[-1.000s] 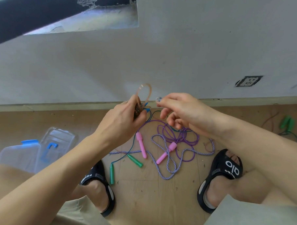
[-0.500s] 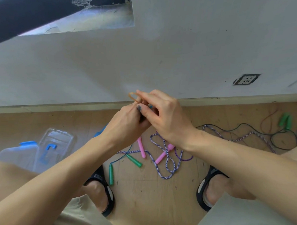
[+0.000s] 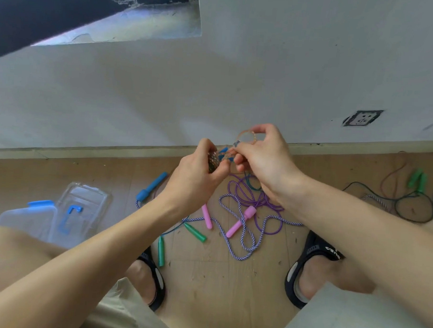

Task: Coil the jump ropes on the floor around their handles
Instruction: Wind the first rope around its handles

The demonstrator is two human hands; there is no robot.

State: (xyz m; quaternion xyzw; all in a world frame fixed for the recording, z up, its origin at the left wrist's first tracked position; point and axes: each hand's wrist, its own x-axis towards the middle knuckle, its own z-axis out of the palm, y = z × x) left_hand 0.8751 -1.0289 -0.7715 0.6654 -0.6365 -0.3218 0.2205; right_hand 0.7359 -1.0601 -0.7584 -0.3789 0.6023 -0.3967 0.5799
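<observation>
bare plywood floor (image 3: 218, 275) runs up to a grey wall, and the person sits over a tangle of jump ropes. the left hand (image 3: 197, 178) is curled round a coiled rope bundle (image 3: 213, 161), dark and speckled, with blue handle tips showing just beside it. the right hand (image 3: 263, 158) pinches a tan rubber band (image 3: 246, 136), stretched into a loop above the bundle. the step in hand looks like binding a finished coil; the next move likely calls for pulling the loop wide and slipping it over the bundle's end without letting the turns spring loose. whether the band has already caught on the bundle is hard to tell, since the fingers cover that spot. on the floor i count two pink handles (image 3: 240, 220), two green handles (image 3: 195, 232) near the feet, one blue handle (image 3: 152, 186), and another green pair (image 3: 417, 180) far right, with striped purple-white rope (image 3: 241, 241) and thin purple rope (image 3: 236, 189) looped between. one clear storage box (image 3: 27, 220) with its lid (image 3: 84, 207) lies at left.
</observation>
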